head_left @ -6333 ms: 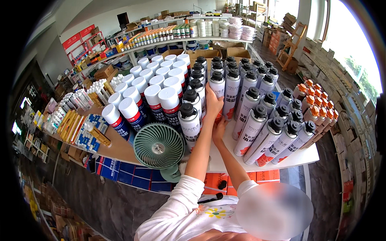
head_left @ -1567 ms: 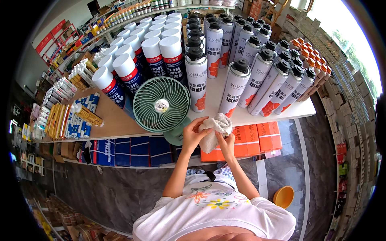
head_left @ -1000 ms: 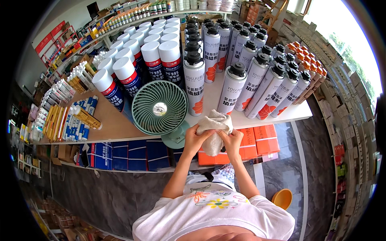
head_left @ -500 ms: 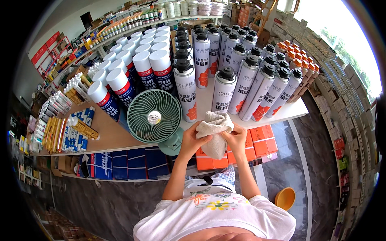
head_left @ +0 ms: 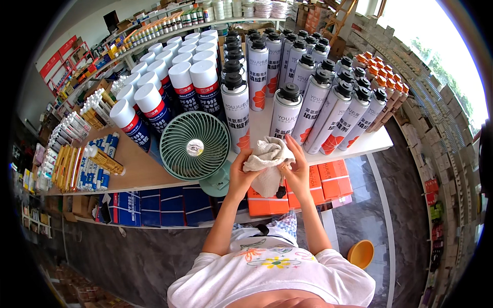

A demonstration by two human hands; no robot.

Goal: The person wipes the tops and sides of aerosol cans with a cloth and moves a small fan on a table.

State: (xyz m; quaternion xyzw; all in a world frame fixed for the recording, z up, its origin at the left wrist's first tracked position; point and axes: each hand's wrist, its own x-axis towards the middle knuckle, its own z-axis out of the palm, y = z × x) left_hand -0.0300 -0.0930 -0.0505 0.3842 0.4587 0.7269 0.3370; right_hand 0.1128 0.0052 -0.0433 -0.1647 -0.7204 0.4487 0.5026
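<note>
A bunched beige cloth [head_left: 268,160] is held between my two hands in front of the table's near edge. My left hand [head_left: 241,172] closes on its left side, with the thumb against the front. On the other side, my right hand [head_left: 296,167] grips it with the fingers behind. The lower part of the cloth hangs down, and a small black patch or object [head_left: 281,192] shows at its lower right; I cannot tell which. Just past the cloth stands a grey spray can [head_left: 286,115] with a black cap. A green desk fan [head_left: 195,138] is left of my left hand.
Rows of grey cans [head_left: 341,110] and white-capped blue cans [head_left: 137,128] crowd the table [head_left: 138,177]. Tubes [head_left: 105,159] lie at its left. Orange boxes [head_left: 334,179] and blue boxes [head_left: 149,208] sit underneath. A yellow bowl [head_left: 361,254] is on the floor at right.
My hands have turned and refolded the cloth. My right fingers have moved up along its side, and the black patch has come into sight at its lower right.
</note>
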